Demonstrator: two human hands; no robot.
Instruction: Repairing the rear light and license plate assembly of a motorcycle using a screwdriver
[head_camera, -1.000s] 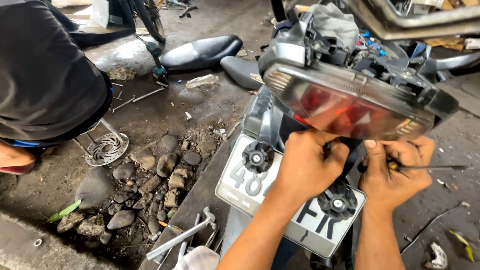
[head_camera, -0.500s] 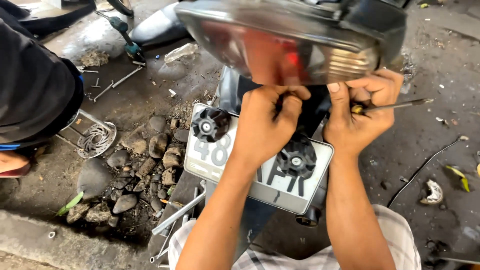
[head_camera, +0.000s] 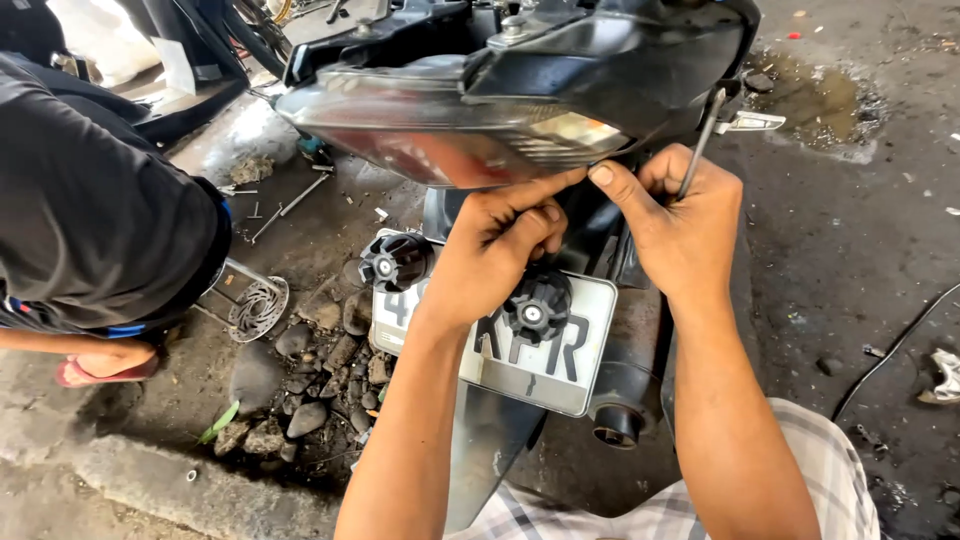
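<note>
1. A person in a dark shirt (head_camera: 90, 220) is seen crouched at far left.
2. The left hand (head_camera: 490, 255) is curled, its fingertips pressed under the tail light (head_camera: 450, 135), above the white plate (head_camera: 540, 350).
3. A screwdriver (head_camera: 700, 140) is pinched in the right hand (head_camera: 680, 215), just beneath the light.

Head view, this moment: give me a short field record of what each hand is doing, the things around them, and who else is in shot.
Setting: rear of a motorbike, on a dirty concrete floor
Left hand: fingers curled, index fingertip pressed to the underside of the tail light
Right hand: closed around a thin metal tool, thumb up against the tail light's lower edge
Below the hands: white number plate with two black round knobs
Left side: another person in a dark shirt, bent over
Floor: stones, brake disc, puddle
</note>
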